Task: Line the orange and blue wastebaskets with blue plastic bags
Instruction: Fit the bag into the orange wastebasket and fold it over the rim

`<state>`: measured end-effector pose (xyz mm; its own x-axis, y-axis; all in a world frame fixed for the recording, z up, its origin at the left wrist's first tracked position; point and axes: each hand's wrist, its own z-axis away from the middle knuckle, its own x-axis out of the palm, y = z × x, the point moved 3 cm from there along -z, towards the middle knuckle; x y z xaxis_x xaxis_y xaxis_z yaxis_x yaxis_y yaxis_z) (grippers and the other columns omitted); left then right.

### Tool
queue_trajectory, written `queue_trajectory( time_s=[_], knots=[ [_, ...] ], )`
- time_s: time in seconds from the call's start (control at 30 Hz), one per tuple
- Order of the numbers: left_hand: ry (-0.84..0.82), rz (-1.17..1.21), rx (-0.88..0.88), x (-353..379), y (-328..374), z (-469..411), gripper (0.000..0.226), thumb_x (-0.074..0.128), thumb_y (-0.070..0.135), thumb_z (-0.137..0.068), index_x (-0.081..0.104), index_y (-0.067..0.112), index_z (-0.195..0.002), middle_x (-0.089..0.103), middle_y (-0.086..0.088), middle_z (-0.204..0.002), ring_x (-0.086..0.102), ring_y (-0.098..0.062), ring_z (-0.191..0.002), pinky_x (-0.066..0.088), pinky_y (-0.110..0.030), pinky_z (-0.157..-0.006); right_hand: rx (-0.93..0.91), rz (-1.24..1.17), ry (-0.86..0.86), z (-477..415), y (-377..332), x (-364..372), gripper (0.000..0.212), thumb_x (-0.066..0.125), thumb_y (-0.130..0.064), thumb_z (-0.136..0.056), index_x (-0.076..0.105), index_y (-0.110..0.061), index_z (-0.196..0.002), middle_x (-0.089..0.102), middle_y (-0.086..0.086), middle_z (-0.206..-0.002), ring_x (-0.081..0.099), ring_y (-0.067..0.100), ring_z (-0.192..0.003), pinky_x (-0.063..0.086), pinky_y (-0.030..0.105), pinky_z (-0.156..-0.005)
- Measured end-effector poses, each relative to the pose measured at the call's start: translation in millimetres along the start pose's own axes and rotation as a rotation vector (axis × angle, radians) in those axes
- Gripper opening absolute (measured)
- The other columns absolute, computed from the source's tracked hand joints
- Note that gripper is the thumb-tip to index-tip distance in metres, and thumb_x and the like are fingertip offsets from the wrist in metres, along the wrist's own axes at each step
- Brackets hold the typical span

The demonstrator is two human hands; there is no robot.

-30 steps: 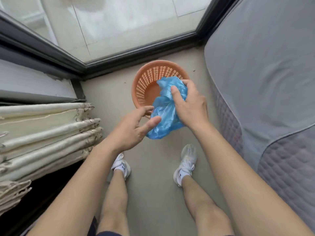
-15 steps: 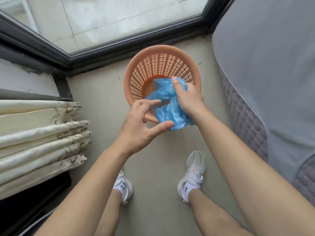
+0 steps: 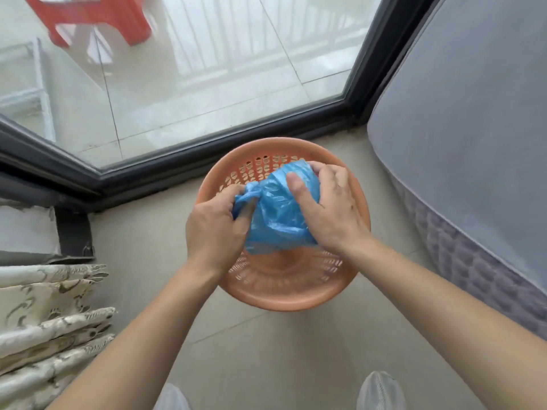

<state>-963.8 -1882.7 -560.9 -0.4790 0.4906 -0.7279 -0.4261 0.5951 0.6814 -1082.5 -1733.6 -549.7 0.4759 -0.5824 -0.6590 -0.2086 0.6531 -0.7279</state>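
An orange perforated wastebasket [image 3: 284, 294] stands on the floor by the window corner, seen from straight above. Over its opening I hold a crumpled blue plastic bag [image 3: 275, 220]. My left hand [image 3: 213, 229] pinches the bag's left edge between thumb and fingers. The bag's right side is gripped by my right hand [image 3: 328, 208], thumb pressed on top. The bag hides the basket's bottom. No blue wastebasket is in view.
A grey quilted mattress [image 3: 461, 161] rises close on the right. Folded cream curtains [image 3: 50, 324] hang at the left. A dark window frame [image 3: 177, 164] runs behind the basket, with a red stool [image 3: 97, 16] outside the glass. My shoes [image 3: 379, 392] are at the bottom edge.
I have leaned in over the basket, so it now lies directly below. My left hand, open before, has closed on the bag's left edge. Both hands now hold the bag above the opening.
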Motion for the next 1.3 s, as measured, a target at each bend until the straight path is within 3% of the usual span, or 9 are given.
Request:
queue_trajectory(
  time_s=[0.1,0.17,0.3,0.47,0.63,0.83,0.93,1.03,1.3],
  knots=[
    [0.106,-0.009,0.040,11.8,-10.2,-15.2,0.033,0.052,0.055,-0.090,0.069,0.026,-0.088,0.067,0.004,-0.067,0.061,-0.024,-0.064,0.050,-0.038,-0.059,-0.363,0.231,0.083,2.2,4.7,3.1,0.092,0.059,-0.078,-0.071,0.037,-0.018,-0.138,0.020,0.008,-0.151,0.038,0.006,-0.127,0.028,0.014,-0.108],
    [0.162,-0.002,0.075,15.0,-12.4,-22.7,0.041,0.055,0.057,-0.090,0.066,0.020,-0.075,0.061,0.000,-0.058,0.057,-0.026,-0.057,0.048,-0.039,-0.055,-0.553,0.360,0.124,1.1,8.7,4.9,0.097,0.065,-0.083,-0.061,0.040,-0.021,-0.131,0.010,0.017,-0.159,0.042,0.023,-0.134,0.042,0.032,-0.103],
    [0.256,0.149,0.142,14.6,-15.1,-29.7,0.048,0.063,0.058,-0.085,0.061,0.014,-0.064,0.054,-0.008,-0.051,0.052,-0.034,-0.053,0.047,-0.044,-0.051,-0.836,0.631,0.286,-4.5,12.3,16.0,0.050,0.060,-0.063,-0.084,0.067,-0.019,-0.106,0.050,0.014,-0.142,0.040,0.038,-0.135,0.036,0.055,-0.105],
    [0.308,0.231,0.131,-4.1,-12.3,-28.8,0.036,0.072,0.061,-0.074,0.068,0.027,-0.085,0.070,0.002,-0.070,0.069,-0.021,-0.066,0.056,-0.044,-0.064,-0.448,0.427,0.045,-15.3,8.9,12.1,0.033,0.044,-0.045,-0.100,0.052,-0.029,-0.073,0.055,-0.005,-0.081,0.058,0.023,-0.081,0.043,0.034,-0.068],
    [0.196,0.178,0.102,-9.9,-24.1,-14.3,0.018,0.072,0.042,-0.071,0.069,0.028,-0.082,0.068,0.002,-0.066,0.063,-0.019,-0.060,0.055,-0.039,-0.062,-0.189,0.213,-0.186,-21.0,14.6,-12.7,0.012,0.048,-0.028,-0.098,0.059,-0.028,-0.104,0.065,-0.006,-0.095,0.061,0.017,-0.093,0.048,0.031,-0.079],
    [0.105,0.321,0.092,-4.8,-13.2,-28.1,0.012,0.077,0.031,-0.073,0.068,0.027,-0.079,0.069,-0.008,-0.071,0.059,-0.012,-0.058,0.054,-0.033,-0.059,-0.173,0.309,-0.244,-16.2,16.9,-31.2,0.016,0.056,-0.032,-0.095,0.070,-0.030,-0.103,0.067,-0.010,-0.100,0.062,0.011,-0.095,0.047,0.024,-0.077],
    [0.000,0.443,0.074,-11.7,1.9,-30.1,0.037,0.082,0.051,-0.066,0.068,0.021,-0.083,0.070,-0.017,-0.076,0.069,-0.032,-0.068,0.059,-0.047,-0.062,-0.080,0.036,-0.204,-12.6,7.5,-29.5,0.014,0.053,-0.022,-0.095,0.065,-0.024,-0.101,0.071,-0.004,-0.090,0.069,0.015,-0.080,0.049,0.023,-0.064],
    [0.022,0.271,0.252,-12.8,-3.3,-27.1,0.033,0.070,0.057,-0.073,0.069,0.025,-0.081,0.066,-0.002,-0.064,0.061,-0.024,-0.059,0.053,-0.041,-0.056,0.025,-0.143,-0.191,-10.3,10.4,-20.2,0.017,0.048,-0.019,-0.096,0.064,-0.020,-0.094,0.069,-0.001,-0.080,0.063,0.015,-0.070,0.050,0.030,-0.064],
    [0.070,0.314,0.186,7.3,-16.2,-23.3,0.024,0.086,0.035,-0.068,0.070,0.023,-0.082,0.054,0.003,-0.057,0.042,-0.010,-0.051,0.038,-0.024,-0.052,-0.203,0.303,-0.036,-19.8,36.9,-35.7,0.023,0.063,-0.045,-0.092,0.059,-0.027,-0.104,0.062,-0.005,-0.095,0.060,0.014,-0.085,0.045,0.025,-0.066]
  ],
)
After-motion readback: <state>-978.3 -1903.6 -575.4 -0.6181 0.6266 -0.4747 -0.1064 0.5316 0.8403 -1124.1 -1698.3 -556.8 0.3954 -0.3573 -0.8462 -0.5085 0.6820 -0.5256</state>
